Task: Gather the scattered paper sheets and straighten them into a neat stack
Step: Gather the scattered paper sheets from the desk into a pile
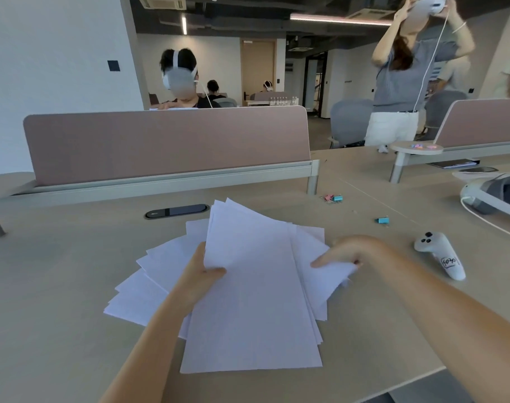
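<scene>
Two hands engaged: left hand (200, 276) clamps gathered sheets (253, 301); right hand (342, 254) pinches a stray sheet (326, 274). Recommend sliding it under squarely.

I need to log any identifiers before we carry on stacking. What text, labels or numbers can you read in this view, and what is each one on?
"1070", or close to it: handwritten in black and circled, on the white controller; the digits are uncertain.
Paper sheets: faint print lines, too blurred to read.
Small sign on the far wall: too small to read.
Nothing else legible.
</scene>
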{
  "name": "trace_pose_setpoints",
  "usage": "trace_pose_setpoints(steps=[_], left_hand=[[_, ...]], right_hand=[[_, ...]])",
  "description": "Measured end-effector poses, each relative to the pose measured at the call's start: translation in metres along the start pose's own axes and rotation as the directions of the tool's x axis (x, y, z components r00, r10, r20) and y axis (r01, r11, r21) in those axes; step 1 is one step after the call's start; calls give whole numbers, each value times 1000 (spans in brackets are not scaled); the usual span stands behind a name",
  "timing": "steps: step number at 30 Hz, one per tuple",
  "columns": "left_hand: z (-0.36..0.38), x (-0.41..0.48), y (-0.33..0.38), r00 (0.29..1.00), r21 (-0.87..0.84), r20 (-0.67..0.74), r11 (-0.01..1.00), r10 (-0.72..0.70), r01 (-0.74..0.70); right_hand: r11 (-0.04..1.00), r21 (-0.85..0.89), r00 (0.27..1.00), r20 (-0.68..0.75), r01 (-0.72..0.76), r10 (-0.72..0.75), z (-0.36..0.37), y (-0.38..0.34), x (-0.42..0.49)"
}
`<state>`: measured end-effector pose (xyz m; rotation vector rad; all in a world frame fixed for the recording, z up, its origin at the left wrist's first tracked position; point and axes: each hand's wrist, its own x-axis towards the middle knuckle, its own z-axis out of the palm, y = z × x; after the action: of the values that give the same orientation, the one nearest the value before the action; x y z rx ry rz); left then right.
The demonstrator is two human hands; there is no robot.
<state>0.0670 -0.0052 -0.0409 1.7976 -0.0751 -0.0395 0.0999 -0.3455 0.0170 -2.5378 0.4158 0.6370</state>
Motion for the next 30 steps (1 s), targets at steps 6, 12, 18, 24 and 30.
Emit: trace_pose_setpoints(steps=[6,12,18,24,30], left_hand=[[-3,-3,2,1000,-38,-8,999,-2,2],[-11,-1,4,998,-136,-58,991,-7,-1],[-11,3,4,996,-110,-68,992,58,-65],[-14,4,2,998,-305,53,951,-42,56],[-20,9,-11,990,-241,-128,970,-56,24]], right_hand=[[956,276,989,83,95,-123,-8,0,0],[878,378,941,43,295,-335,-39,-12,7],[873,318,864,228,369,-449,-60,-51,-4],[692,640,858,98,334,-505,-49,-75,-11],[454,873,983,-133,178,-130,-25,-34,26]])
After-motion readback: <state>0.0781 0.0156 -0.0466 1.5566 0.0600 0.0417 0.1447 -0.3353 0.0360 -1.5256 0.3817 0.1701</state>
